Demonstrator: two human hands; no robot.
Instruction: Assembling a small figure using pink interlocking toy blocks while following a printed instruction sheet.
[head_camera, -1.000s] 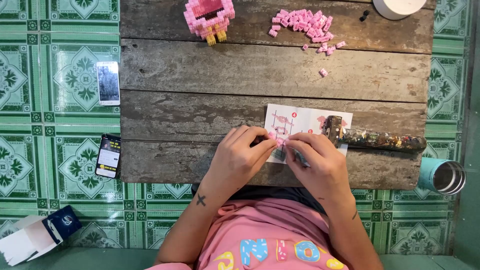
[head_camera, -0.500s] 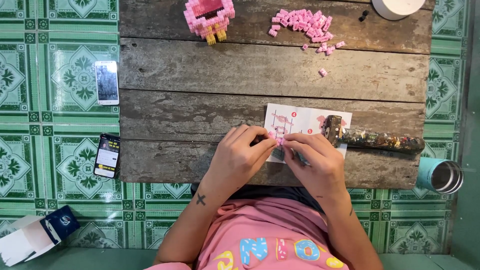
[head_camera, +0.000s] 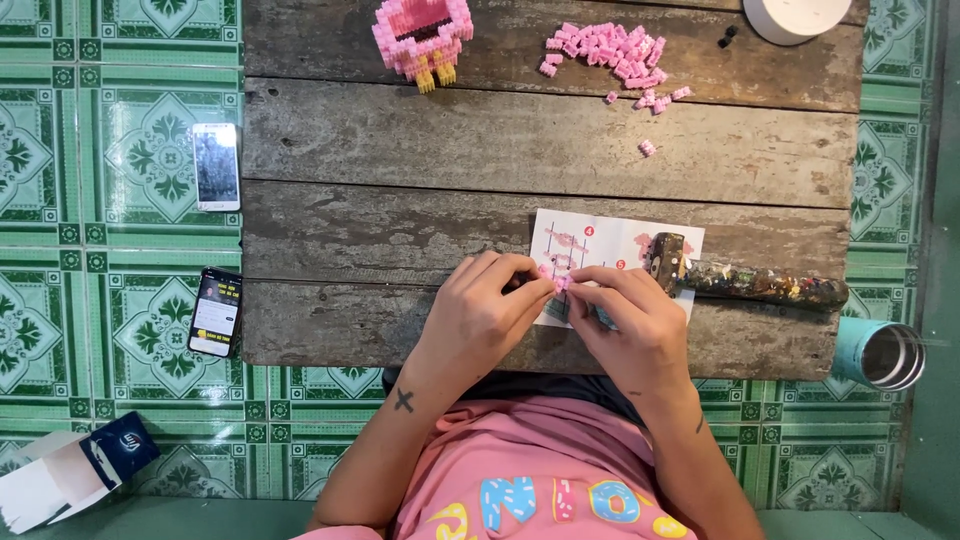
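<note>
Pink shirt (head_camera: 530, 470), colourful lettering; small cross tattoo on left forearm (head_camera: 403, 401); bare hands.

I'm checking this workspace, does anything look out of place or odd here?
Mostly tidy. Two phones lie on the tiled floor beside the wooden table, a few loose pink bricks have strayed from the pile, and a paint-spattered hammer weighs down the instruction sheet.

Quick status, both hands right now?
Left hand: fingers pinched shut on small pink building-block piece.
Right hand: fingertips pinched on the same piece.
</note>
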